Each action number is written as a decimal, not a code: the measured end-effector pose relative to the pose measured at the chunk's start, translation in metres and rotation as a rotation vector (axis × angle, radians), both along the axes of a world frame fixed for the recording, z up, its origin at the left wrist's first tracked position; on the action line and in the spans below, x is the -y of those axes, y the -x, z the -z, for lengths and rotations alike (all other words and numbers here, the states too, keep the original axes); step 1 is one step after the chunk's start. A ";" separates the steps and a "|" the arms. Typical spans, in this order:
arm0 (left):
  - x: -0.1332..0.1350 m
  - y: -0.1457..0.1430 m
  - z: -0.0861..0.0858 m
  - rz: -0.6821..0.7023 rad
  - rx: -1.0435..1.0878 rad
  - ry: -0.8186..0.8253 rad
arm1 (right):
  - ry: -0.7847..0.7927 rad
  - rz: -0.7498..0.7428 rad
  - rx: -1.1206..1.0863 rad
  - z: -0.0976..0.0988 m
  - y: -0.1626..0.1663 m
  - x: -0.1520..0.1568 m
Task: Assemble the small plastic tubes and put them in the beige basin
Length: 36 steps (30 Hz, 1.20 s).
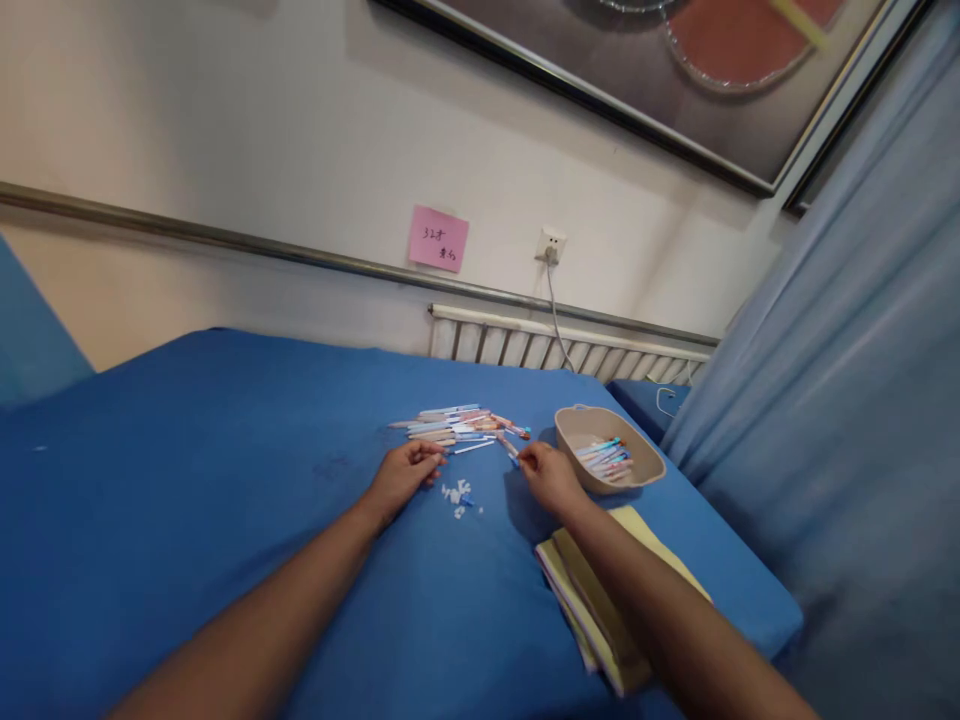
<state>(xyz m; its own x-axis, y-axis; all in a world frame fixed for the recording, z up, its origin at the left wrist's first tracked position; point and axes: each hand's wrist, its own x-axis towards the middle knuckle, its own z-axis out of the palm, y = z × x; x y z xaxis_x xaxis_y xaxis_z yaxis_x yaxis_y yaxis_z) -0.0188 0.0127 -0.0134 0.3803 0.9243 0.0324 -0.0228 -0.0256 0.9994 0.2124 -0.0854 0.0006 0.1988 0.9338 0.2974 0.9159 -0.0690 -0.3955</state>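
Note:
My right hand [551,477] pinches the end of a pen [508,446], which slants up and left toward a pile of pens [457,425]. My left hand [409,477] is closed with its fingers curled at the near edge of the pile. A slim white stick [474,447] lies just beyond its fingertips; whether the fingers hold anything is hidden. Small white scraps [455,493] and a little blue piece [466,500] lie on the blue sheet between my hands.
A beige basket [646,462] with several pens inside stands right of my right hand. Folded yellow and brown cloth [592,610] lies beneath my right forearm. The blue-covered bed [225,430] meets a wall with a radiator [510,345]. A blue curtain [840,350] hangs at right.

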 end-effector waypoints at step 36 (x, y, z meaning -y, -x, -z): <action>-0.017 0.013 0.006 -0.009 -0.965 -0.847 | 0.198 -0.329 0.306 0.016 0.018 -0.047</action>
